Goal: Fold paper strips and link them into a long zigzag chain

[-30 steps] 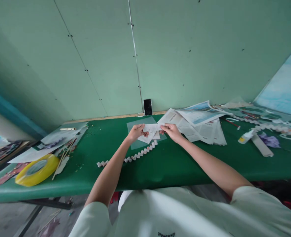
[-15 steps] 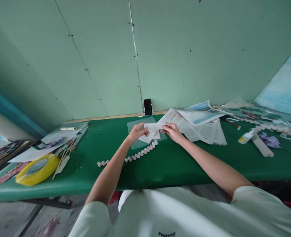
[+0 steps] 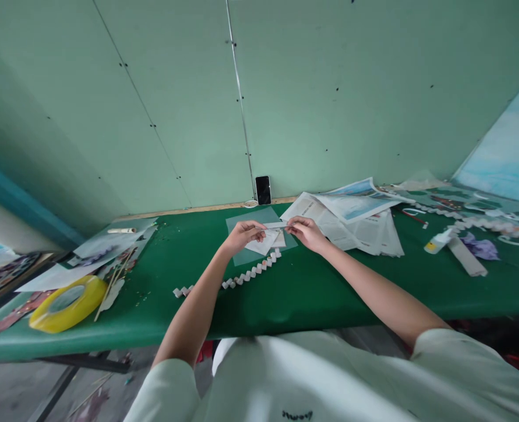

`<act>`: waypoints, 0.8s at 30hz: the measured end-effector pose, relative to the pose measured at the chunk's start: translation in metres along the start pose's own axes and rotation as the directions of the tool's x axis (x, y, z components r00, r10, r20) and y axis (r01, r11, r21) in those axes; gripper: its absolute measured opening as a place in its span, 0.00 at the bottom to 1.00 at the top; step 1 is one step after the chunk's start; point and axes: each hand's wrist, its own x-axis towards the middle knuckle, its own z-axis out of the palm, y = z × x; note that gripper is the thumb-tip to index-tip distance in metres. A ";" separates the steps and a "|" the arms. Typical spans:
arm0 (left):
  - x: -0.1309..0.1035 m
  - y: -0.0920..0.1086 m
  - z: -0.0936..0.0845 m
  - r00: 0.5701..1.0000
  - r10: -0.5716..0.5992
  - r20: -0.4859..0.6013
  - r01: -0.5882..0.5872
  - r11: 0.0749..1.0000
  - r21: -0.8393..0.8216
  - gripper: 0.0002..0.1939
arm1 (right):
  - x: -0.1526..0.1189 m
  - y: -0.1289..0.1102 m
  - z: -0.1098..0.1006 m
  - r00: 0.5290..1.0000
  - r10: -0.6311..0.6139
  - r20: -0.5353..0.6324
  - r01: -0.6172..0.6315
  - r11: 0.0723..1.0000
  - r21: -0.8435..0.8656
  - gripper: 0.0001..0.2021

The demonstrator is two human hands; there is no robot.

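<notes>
White and papery, the strip [image 3: 275, 225] just beyond the chain [image 3: 253, 272] is pinched at its ends by the left hand [image 3: 243, 234] and right hand [image 3: 307, 233], fingers closed (likely light, easily creased, best held there).

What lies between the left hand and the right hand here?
The head view shows a narrow pale paper strip spanning the gap, gripped by the left hand and the right hand; behind it, white paper lies over a translucent sheet.
</notes>
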 end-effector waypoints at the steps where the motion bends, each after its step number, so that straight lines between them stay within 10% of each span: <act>1: 0.000 0.000 0.000 1.000 -0.003 0.007 0.003 1.000 0.007 0.18 | 0.000 0.000 0.000 1.000 -0.006 0.006 0.005 1.000 0.007 0.07; 10: -0.002 -0.001 -0.003 0.998 -0.040 0.044 0.030 0.980 0.196 0.16 | -0.001 0.005 -0.003 0.998 -0.050 -0.027 0.044 0.982 -0.182 0.13; 18: -0.004 0.004 0.009 0.950 -0.223 0.219 0.236 0.971 -0.032 0.30 | -0.009 -0.001 0.003 0.992 -0.072 0.106 0.107 0.921 -0.374 0.21; 24: -0.006 0.007 0.021 0.926 -0.347 0.148 0.293 0.908 0.298 0.30 | -0.017 -0.006 0.011 0.972 -0.112 0.205 0.202 0.844 -0.497 0.19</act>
